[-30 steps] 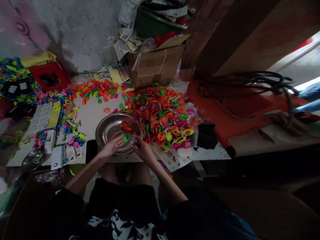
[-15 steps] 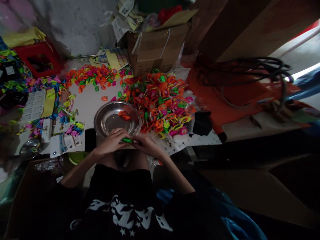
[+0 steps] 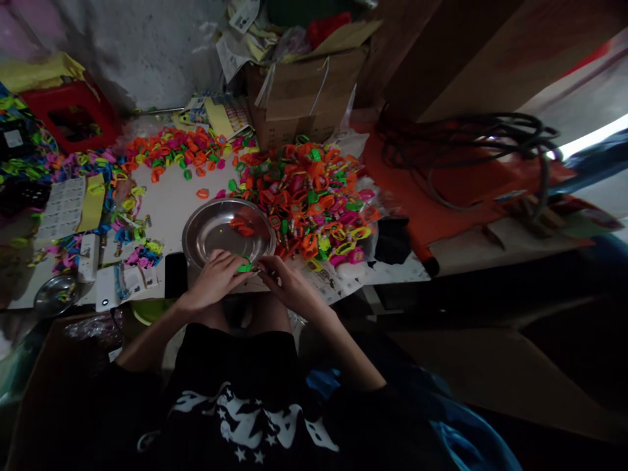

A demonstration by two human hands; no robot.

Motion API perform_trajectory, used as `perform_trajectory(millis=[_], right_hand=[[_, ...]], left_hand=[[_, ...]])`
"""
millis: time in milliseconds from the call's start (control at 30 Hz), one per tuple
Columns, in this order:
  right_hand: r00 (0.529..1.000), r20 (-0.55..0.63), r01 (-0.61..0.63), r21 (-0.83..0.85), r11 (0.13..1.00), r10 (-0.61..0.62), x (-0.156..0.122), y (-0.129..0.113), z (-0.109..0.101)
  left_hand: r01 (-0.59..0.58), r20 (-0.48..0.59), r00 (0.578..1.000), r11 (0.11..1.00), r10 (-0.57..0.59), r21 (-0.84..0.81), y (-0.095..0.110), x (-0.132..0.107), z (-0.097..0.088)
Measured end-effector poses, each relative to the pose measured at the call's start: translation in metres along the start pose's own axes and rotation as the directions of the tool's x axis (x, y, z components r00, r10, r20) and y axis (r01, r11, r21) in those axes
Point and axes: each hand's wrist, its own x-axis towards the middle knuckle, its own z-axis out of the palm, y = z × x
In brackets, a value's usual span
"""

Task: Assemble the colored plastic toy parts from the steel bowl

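My left hand [image 3: 214, 278] and my right hand [image 3: 288, 282] meet at the near rim of a round steel bowl [image 3: 216, 227]. Both pinch a small green plastic piece [image 3: 244, 267] between their fingertips. Two orange pieces [image 3: 242, 226] lie inside the bowl. Just right of the bowl rises a big heap of orange, pink, green and yellow plastic rings [image 3: 309, 199].
A second spread of coloured rings [image 3: 176, 152] lies at the back left. A cardboard box [image 3: 304, 98] stands behind the heap. Sticker sheets [image 3: 63, 206], a small steel dish [image 3: 53, 294], a red crate [image 3: 73, 118] and black cables [image 3: 466, 140] surround the white tabletop [image 3: 167, 203].
The view tilted down and steadied. My hands drew back from inside the bowl to its near rim, still working the green piece together.
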Motion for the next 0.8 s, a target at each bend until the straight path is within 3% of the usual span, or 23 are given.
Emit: perform_trajectory(millis=[167, 333, 533, 667, 800], right_hand=[[1.000, 0.008, 0.003, 0.012, 1.000, -0.003, 0.000, -0.006, -0.001], [0.999, -0.009, 0.054, 0.022, 0.998, -0.054, 0.000, -0.009, -0.001], [0.998, -0.015, -0.057, -0.011, 0.998, 0.057, -0.002, -0.007, 0.008], [0.999, -0.035, 0.002, -0.031, 1.000, -0.003, -0.001, -0.007, 0.013], [0.997, -0.055, 0.046, -0.153, 0.987, -0.055, -0.002, -0.011, 0.015]], left_hand=[[-0.071, 0.016, 0.997, 0.975, 0.069, 0.209, 0.006, 0.001, -0.005], [-0.037, 0.020, 0.999, 0.971, 0.033, 0.237, 0.007, 0.000, -0.005], [-0.032, 0.030, 0.999, 0.966, 0.026, 0.256, 0.007, -0.001, -0.007], [-0.036, 0.042, 0.999, 0.964, 0.026, 0.264, 0.008, -0.003, -0.010], [-0.049, 0.054, 0.998, 0.957, 0.035, 0.285, 0.010, -0.004, -0.011]])
